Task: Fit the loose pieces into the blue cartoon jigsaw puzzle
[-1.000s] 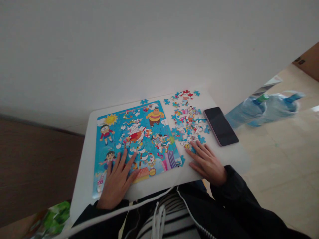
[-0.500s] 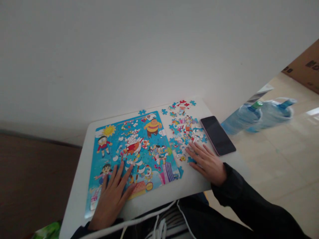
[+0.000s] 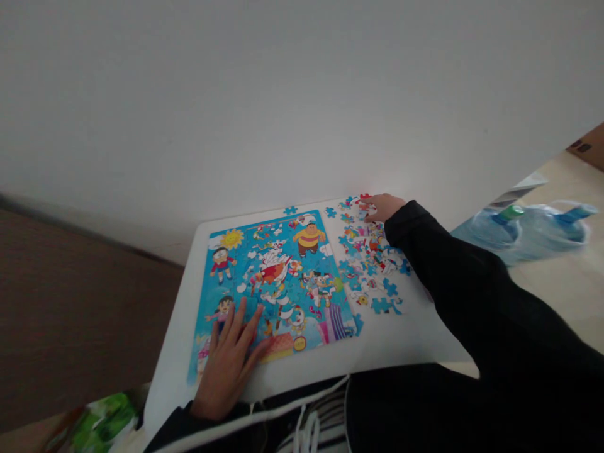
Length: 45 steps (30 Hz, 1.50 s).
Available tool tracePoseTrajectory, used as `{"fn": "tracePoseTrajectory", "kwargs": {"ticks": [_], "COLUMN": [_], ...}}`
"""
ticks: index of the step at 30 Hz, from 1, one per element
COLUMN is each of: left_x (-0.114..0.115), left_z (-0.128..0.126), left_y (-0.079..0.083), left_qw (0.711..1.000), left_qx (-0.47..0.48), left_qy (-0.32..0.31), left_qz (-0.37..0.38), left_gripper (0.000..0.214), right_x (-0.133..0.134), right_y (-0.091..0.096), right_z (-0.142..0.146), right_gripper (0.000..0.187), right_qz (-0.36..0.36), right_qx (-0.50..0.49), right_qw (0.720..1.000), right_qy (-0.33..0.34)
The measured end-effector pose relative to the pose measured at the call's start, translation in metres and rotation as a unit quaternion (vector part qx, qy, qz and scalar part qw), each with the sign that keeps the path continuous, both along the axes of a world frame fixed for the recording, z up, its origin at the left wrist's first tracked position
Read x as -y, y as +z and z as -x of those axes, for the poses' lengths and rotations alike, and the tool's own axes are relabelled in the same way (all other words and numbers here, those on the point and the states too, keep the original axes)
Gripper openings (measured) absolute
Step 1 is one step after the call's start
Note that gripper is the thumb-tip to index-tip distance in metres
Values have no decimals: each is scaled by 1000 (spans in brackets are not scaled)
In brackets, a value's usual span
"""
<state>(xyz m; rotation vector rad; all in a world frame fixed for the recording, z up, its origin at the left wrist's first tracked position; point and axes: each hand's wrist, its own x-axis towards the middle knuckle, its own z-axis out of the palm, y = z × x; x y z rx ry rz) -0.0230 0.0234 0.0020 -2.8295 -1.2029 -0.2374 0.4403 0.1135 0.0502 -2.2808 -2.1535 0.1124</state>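
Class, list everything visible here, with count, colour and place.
jigsaw puzzle: one, blue with cartoon figures, on table's left
loose puzzle pieces: many, blue and multicoloured, right of the puzzle
white table: one, white, under the puzzle
water jugs: two, pale blue, on the floor at right
cardboard box: one, brown, far right corner
green bag: one, green, bottom left
sleeves: two, black, on the arms
left hand: one, bare, flat on the puzzle
right hand: one, bare, at the loose pieces

A white table (image 3: 401,340) holds a blue cartoon jigsaw puzzle (image 3: 278,283), with a scattered heap of loose pieces (image 3: 372,270) just beside it.
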Motion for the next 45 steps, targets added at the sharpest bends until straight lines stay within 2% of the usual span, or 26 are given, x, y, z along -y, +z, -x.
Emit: {"fn": "tracePoseTrajectory", "kwargs": {"ticks": [6, 12, 15, 16, 17, 18, 19, 20, 21, 22, 27, 32, 36, 39, 42, 45], "left_x": [4, 6, 9, 10, 12, 15, 18, 22, 25, 28, 37, 39, 39, 40, 42, 43], "left_z": [2, 4, 1, -2, -6, -11, -16, -22, -27, -32, -33, -14, -11, -15, -20, -22], "left_y": [0, 2, 5, 7, 9, 12, 14, 17, 20, 22, 25, 19, 17, 14, 11, 9], "left_qw": [999, 998, 995, 993, 990, 986, 982, 976, 970, 966, 956, 960, 966, 967, 966, 968], "left_qx": [30, 60, 94, 113, 136, 159, 183, 207, 229, 246, 287, 278, 256, 252, 247, 238], "left_qy": [11, 8, 13, 15, 18, 21, 21, 25, 20, 13, 27, 39, 16, -38, -79, -81], "left_qz": [-7, -4, 9, 16, 23, 36, 49, 63, 74, 82, 59, 12, -9, -11, -10, -13], "left_gripper": [55, 56, 56, 55, 54, 53, 51, 49, 47, 45, 28, 19, 15, 17, 20, 20], "right_x": [-7, 9, 32, 42, 53, 65, 76, 87, 98, 108, 135, 140, 143, 148, 155, 160], "right_y": [0, 11, 19, 21, 24, 26, 27, 29, 29, 29, 12, -16, -23, -24, -26, -30], "right_z": [-2, -3, 13, 23, 36, 52, 70, 89, 108, 127, 202, 241, 254, 256, 256, 255], "right_gripper": [59, 22, 21, 22, 22, 22, 23, 24, 26, 24, 20, 22, 20, 17, 14, 12], "right_qz": [31, 21, 8, 0, -25, -42, -36, -38, -39, -40, -37, -39, -30, -35, -56, -85], "right_qx": [-71, -188, -265, -310, -404, -505, -578, -625, -653, -666, -661, -609, -575, -536, -469, -402], "right_qw": [996, 976, 955, 940, 899, 841, 792, 757, 736, 726, 747, 787, 810, 837, 877, 911], "right_qy": [-52, -107, -132, -142, -169, -188, -191, -188, -176, -163, -67, -92, -113, -108, -86, -28]}}
